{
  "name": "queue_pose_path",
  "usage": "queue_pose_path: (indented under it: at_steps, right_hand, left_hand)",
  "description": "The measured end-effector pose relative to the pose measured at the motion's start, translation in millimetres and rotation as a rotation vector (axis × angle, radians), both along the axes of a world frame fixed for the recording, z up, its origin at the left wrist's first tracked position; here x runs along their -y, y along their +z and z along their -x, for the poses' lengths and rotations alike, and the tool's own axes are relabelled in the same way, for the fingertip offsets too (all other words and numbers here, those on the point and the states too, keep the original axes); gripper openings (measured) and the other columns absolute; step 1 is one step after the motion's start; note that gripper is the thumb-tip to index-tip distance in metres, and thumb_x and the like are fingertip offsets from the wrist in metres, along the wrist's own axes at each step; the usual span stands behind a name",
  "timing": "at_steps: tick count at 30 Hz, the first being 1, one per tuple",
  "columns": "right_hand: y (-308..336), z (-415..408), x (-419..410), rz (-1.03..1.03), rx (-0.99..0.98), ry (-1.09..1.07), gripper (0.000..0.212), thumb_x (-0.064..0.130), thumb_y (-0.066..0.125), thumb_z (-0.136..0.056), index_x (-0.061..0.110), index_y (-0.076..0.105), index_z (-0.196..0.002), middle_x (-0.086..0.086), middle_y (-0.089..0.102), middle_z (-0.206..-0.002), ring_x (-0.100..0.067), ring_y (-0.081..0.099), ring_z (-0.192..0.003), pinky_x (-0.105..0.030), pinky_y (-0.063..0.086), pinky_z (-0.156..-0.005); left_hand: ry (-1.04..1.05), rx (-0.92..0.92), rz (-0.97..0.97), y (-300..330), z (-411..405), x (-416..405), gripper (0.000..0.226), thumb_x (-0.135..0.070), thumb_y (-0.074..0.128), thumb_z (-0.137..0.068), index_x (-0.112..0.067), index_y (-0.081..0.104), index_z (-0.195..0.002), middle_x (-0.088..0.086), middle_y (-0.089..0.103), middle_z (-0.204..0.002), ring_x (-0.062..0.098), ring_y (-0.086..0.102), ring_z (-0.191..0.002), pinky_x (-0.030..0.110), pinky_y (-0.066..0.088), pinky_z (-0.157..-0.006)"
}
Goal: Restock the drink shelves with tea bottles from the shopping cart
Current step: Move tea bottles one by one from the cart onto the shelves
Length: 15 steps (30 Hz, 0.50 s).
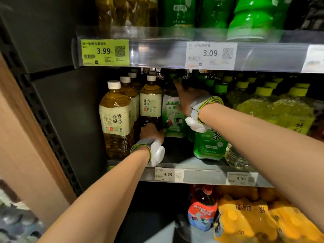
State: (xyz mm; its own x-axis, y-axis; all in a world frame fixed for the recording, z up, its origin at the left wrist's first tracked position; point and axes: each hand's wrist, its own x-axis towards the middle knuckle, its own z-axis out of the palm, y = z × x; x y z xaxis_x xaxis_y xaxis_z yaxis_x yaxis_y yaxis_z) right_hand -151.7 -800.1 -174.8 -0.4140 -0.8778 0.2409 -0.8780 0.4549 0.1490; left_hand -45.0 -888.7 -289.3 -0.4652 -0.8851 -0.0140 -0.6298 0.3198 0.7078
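Fingers of left hand curled round base of amber tea bottle; fingers of right hand reaching up to neck of green-and-white bottle beside it, tips hidden behind bottle and shadow of upper shelf, so grip there not readable. Amber bottle upright on middle shelf, second in its row, just behind front amber bottle carrying same label. Low hold at base probably chosen for sliding bottle along shelf without tipping it (tall, narrow, top-heavy when full). Green-and-white bottle upright too, touching amber one on its right; high reach likely for steadying or nudging into line. Green tea bottle further forward on right, near shelf edge. Gap at front of shelf between amber row and green row, apparently room for more stock. Price tags along shelf lip. Shopping cart not in view. Restocking judged mid-way: rows partly filled, front slot still open.
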Motion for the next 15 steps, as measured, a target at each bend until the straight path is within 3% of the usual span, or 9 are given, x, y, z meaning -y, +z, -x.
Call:
queue_pose_path:
  at_steps: [4, 9, 12, 15]
  right_hand:
    - [-2, -18, -28, 0.070, -0.064, -0.012, 0.069, 0.027, 0.052, -0.092, 0.019, 0.013, -0.148, -0.017, 0.048, -0.135, -0.038, 0.052, -0.119, -0.043, 0.048, -0.087]
    - [1, -43, -69, 0.175, 0.100, 0.047, 0.034, 0.020, 0.050, -0.092, 0.012, 0.048, -0.125, -0.015, 0.055, -0.120, -0.036, 0.055, -0.105, -0.033, 0.043, -0.073]
    - [2, -53, -92, 0.277, 0.185, 0.027, 0.025, 0.024, 0.046, -0.094, 0.007, 0.053, -0.111, -0.013, 0.057, -0.103, -0.035, 0.057, -0.095, -0.033, 0.041, -0.067]
    - [5, -57, -108, 0.361, 0.266, -0.003, 0.031, 0.027, 0.046, -0.096, 0.005, 0.053, -0.116, -0.015, 0.057, -0.114, -0.035, 0.055, -0.105, -0.039, 0.048, -0.079]
  left_hand:
    - [0.009, -0.038, 0.036, 3, -16, -15, 0.036, -0.039, 0.056, -0.090, -0.008, 0.069, -0.105, 0.015, 0.067, -0.109, 0.034, 0.062, -0.102, 0.029, 0.049, -0.079]
    - [0.013, -0.214, -0.013, 13, -38, -35, 0.025, -0.041, 0.063, -0.082, -0.018, 0.074, -0.081, 0.015, 0.073, -0.091, 0.034, 0.068, -0.091, 0.041, 0.058, -0.081]
    - [-0.046, -0.267, -0.015, 20, -48, -38, 0.029, -0.041, 0.059, -0.079, -0.014, 0.071, -0.080, 0.016, 0.073, -0.089, 0.037, 0.069, -0.091, 0.048, 0.057, -0.082]
    - [-0.097, -0.305, -0.009, 32, -57, -54, 0.039, -0.044, 0.052, -0.078, -0.011, 0.069, -0.091, 0.016, 0.072, -0.097, 0.034, 0.069, -0.093, 0.048, 0.055, -0.087]
